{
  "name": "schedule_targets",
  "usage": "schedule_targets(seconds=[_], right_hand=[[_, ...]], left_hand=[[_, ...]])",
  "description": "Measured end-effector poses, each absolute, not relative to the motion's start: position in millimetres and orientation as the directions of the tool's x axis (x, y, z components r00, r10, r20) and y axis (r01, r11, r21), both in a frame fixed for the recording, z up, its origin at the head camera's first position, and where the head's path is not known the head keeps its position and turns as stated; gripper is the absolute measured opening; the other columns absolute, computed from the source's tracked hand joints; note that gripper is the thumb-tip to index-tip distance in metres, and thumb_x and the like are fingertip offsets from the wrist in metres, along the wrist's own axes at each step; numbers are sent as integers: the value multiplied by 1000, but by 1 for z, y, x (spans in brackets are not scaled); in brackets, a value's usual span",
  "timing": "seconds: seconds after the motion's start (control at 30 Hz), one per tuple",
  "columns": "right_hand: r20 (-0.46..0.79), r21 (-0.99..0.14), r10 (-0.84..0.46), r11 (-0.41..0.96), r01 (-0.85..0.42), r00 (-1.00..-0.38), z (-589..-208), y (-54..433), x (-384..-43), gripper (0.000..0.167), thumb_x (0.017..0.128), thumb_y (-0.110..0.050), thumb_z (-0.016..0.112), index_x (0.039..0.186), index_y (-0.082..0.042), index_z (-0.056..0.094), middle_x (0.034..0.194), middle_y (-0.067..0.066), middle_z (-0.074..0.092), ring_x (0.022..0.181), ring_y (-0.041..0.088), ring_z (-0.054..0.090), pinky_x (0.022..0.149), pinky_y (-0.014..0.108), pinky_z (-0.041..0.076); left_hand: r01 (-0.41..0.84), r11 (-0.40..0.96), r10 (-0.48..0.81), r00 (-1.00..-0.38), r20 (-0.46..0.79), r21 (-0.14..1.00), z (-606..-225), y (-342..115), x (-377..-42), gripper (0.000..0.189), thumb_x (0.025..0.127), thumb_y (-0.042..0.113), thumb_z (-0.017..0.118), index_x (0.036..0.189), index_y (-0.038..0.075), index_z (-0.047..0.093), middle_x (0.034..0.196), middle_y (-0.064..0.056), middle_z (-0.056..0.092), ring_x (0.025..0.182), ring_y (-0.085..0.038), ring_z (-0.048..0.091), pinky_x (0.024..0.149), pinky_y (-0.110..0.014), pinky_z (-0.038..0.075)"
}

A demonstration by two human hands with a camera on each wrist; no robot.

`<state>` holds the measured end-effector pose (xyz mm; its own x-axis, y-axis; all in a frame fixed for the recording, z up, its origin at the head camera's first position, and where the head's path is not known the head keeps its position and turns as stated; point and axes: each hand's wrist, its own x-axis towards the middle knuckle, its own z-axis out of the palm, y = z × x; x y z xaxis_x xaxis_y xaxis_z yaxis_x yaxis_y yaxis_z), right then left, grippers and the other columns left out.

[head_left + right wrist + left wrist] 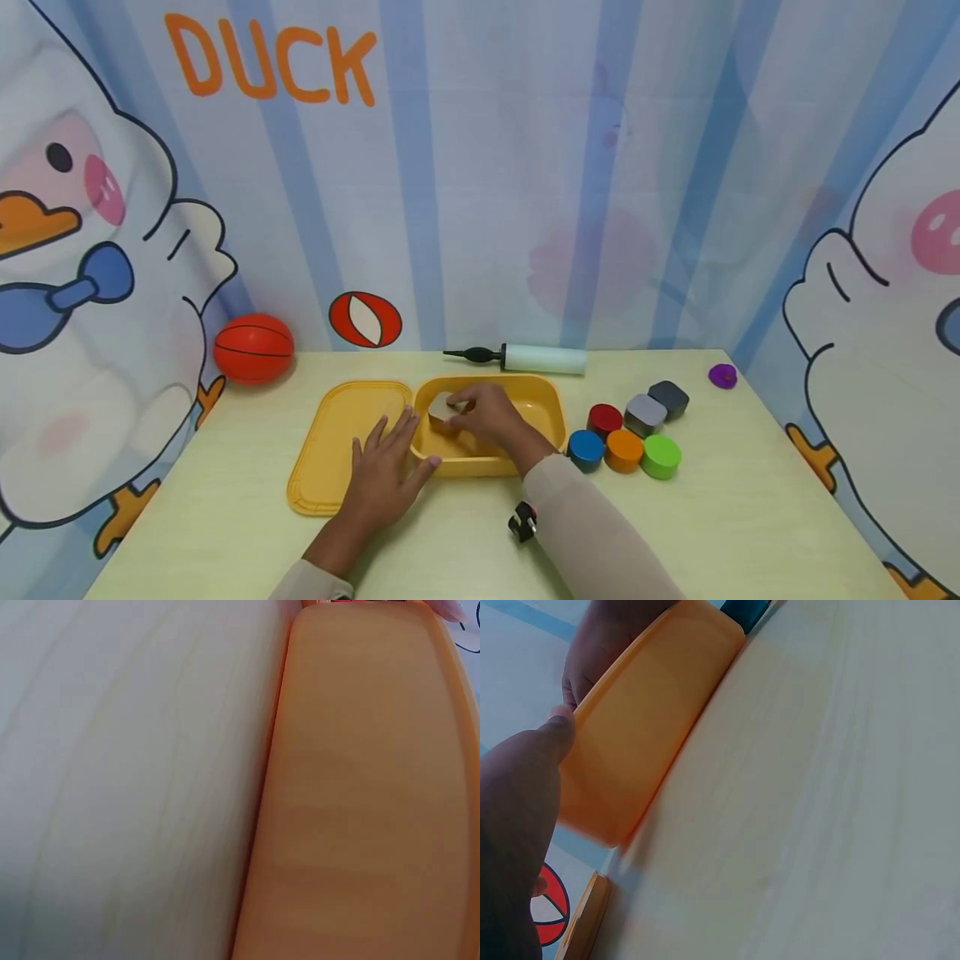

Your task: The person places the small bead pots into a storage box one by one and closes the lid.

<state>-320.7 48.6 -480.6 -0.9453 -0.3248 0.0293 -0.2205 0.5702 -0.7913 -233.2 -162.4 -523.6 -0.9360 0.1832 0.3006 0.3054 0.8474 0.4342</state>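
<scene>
A yellow rectangular container (480,468) stands on the table, with its flat yellow lid (318,467) lying to its left. Inside its left end, my right hand (491,414) pinches a small block with a pale grey top (441,407) between thumb and fingers. My left hand (384,473) lies with fingers spread at the container's left end. The left wrist view shows the left thumb (555,731) against the rim, with the right hand (604,656) reaching in behind the wall. In the right wrist view the container's side (367,780) fills the right part, and the block is hidden.
Right of the container sit several short blocks: red (604,419), blue (586,450), orange (624,450), green (661,456), light grey (645,414) and dark grey (668,399). Behind lies a hand pump (543,359). A red ball (253,348) and a purple piece (723,376) stand farther out.
</scene>
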Motion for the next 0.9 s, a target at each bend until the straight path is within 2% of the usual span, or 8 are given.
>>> schedule_targets(seconds=[0.23,0.4,0.67,0.9], right_hand=[[5,-786,-333,582,-210,-943,-480,44,-323,37,93,-16,89,129,-10,82,132,10,80,94,18,72,81,32,63],[12,-781,-343,583,-223,-939,-482,43,-324,40,94,-16,88,133,-10,80,132,11,80,97,19,74,85,35,64],[50,-792,-320,564,-233,-946,-485,45,-324,44,91,-12,90,133,-1,77,132,16,77,113,30,75,95,43,66],[63,-819,-308,528,-225,-949,-486,45,-323,41,91,-9,89,129,2,77,128,18,78,112,32,76,95,43,66]], left_hand=[[301,847,182,-939,293,439,-524,-163,-233,77,107,61,60,170,18,43,180,-2,35,165,-49,32,120,-91,18],[309,844,180,-933,310,439,-526,-163,-233,77,107,60,61,169,18,44,179,-2,36,164,-49,34,119,-91,19],[310,833,183,-936,301,459,-526,-164,-232,77,107,60,61,169,18,43,180,-2,35,164,-49,33,120,-91,19],[314,828,183,-935,304,465,-525,-163,-232,77,107,59,61,169,18,43,179,-2,35,164,-49,33,120,-90,21]])
